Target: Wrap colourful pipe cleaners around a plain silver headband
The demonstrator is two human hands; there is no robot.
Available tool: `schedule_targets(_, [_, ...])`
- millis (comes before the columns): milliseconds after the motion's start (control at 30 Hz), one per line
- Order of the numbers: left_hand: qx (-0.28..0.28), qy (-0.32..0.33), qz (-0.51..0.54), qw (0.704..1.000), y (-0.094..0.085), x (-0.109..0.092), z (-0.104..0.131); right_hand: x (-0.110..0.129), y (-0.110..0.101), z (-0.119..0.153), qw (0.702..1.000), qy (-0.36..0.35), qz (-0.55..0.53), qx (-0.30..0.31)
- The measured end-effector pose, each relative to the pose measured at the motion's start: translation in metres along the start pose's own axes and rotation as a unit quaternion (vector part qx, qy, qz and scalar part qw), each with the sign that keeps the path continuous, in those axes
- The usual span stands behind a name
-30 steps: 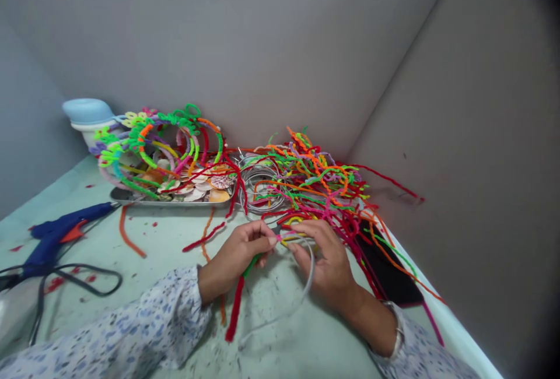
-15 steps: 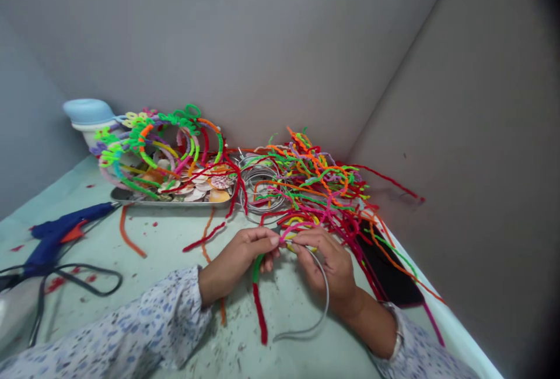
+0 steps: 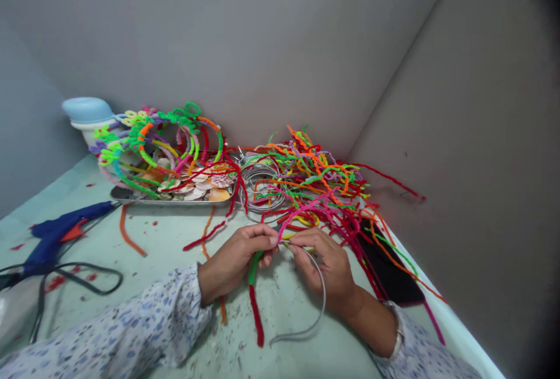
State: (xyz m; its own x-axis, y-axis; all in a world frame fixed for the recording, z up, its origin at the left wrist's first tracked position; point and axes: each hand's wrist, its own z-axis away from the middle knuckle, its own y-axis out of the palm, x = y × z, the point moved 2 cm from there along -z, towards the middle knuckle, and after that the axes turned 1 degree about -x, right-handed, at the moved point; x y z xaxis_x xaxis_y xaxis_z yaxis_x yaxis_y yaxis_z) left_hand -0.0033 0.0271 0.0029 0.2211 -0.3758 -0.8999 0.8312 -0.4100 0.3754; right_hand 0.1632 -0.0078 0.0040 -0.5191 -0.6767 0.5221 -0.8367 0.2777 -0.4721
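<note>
My left hand (image 3: 240,255) is closed in a pinch around a grey wire wrapped in pipe cleaner. A green and red wrapped end (image 3: 257,315) hangs below its fingers. From the fingertips a pink pipe cleaner (image 3: 289,220) rises to the upper right, towards the loose pile. My right hand (image 3: 329,268), also pinching, grips the bare grey wire (image 3: 324,290) just right of the left fingertips. The wire's free end curves down and back left above the table. Part of the wrapping is hidden behind the left fingers.
A metal tray (image 3: 184,204) of shells bears several colourful pipe-cleaner hoops (image 3: 175,163). Beside it lie a wire coil (image 3: 258,183) and tangled pipe cleaners (image 3: 319,172). A blue glue gun (image 3: 65,230) with its cord is at left; a black phone (image 3: 394,268) at right.
The pink pipe cleaner arched over between both hands before; now it stretches up and right from the left fingertips. The hanging green and red end has swung slightly left.
</note>
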Motion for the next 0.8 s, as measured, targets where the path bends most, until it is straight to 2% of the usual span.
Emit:
schedule_targets(233, [-0.015,0.011,-0.026,1.000,0.0026,-0.0017,0.0006,-0.0010,0.0012,0.0008,1.000,0.015,0.011,0.005])
schedule_targets(433, [-0.032,0.042,-0.100,0.994,0.0044,-0.0069,0.0024,-0.0006,0.0017,-0.0001,0.999,0.036,0.021,-0.003])
schedule_targets(800, [-0.074,0.114,-0.274,0.952,0.0006,-0.0058,0.0034,-0.0017,0.0040,-0.0005,0.996,0.082,0.036,0.027])
